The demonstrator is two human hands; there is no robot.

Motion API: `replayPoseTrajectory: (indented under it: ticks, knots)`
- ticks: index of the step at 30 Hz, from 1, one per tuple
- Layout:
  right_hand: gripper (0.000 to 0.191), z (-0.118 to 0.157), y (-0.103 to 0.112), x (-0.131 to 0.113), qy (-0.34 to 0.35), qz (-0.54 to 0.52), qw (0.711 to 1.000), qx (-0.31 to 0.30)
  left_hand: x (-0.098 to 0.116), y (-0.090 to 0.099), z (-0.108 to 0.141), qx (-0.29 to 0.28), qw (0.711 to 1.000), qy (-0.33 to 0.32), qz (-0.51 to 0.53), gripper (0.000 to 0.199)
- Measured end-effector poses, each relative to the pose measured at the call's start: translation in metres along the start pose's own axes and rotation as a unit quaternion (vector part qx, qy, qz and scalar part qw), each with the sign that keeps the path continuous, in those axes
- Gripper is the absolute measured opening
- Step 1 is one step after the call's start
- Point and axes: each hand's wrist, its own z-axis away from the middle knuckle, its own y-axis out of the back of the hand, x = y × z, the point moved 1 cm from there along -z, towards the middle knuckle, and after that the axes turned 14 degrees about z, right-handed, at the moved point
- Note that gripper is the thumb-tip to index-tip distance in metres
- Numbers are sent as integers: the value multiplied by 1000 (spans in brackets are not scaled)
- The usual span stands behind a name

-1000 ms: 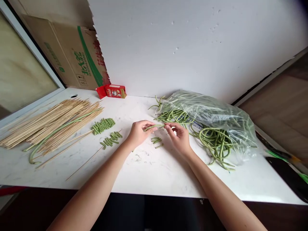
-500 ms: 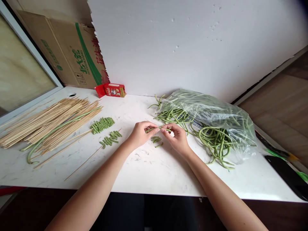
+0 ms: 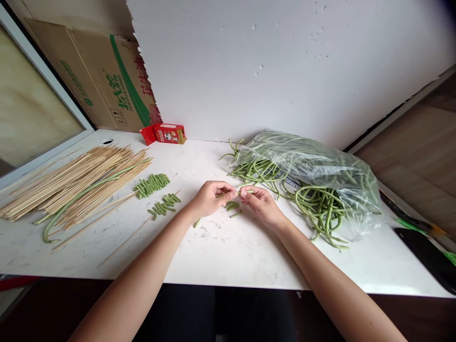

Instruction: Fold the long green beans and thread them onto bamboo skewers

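My left hand (image 3: 213,198) pinches a piece of long green bean, mostly hidden by the fingers. Just to its right, my right hand (image 3: 261,202) grips another bean piece (image 3: 246,191) between thumb and fingers. Below the fingertips lie a few short bean pieces (image 3: 232,206), and a single piece (image 3: 197,223) rests beside my left wrist. To the left, one skewer carries a tight row of bean pieces (image 3: 152,185). A second skewer (image 3: 126,241), nearer me, has a looser row (image 3: 164,205) near its tip.
A pile of bamboo skewers (image 3: 92,178) covers the table's left, with a long bean (image 3: 76,197) across it. Long beans (image 3: 317,209) spill from a clear plastic bag (image 3: 302,154) at right. A red box (image 3: 171,134), a carton (image 3: 96,80) and a black phone (image 3: 423,256) are around.
The bean stretched between my hands has parted, with a piece in each hand and a small gap between. A loose piece now shows by my left wrist.
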Motion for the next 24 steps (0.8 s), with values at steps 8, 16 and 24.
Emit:
replayPoseTrajectory:
  ticks: [8,16,24]
  knots:
    - [33,-2,13,-4,24,-27,999,34,-1,11,-2,54,998,-8,-34,37]
    - [34,-5,1,2,121,339,932,39,-11,25,-9,154,973,-112,-132,32]
    - [21,-15,-13,9,170,367,914,38,-8,25,-9,162,966,-128,-154,28]
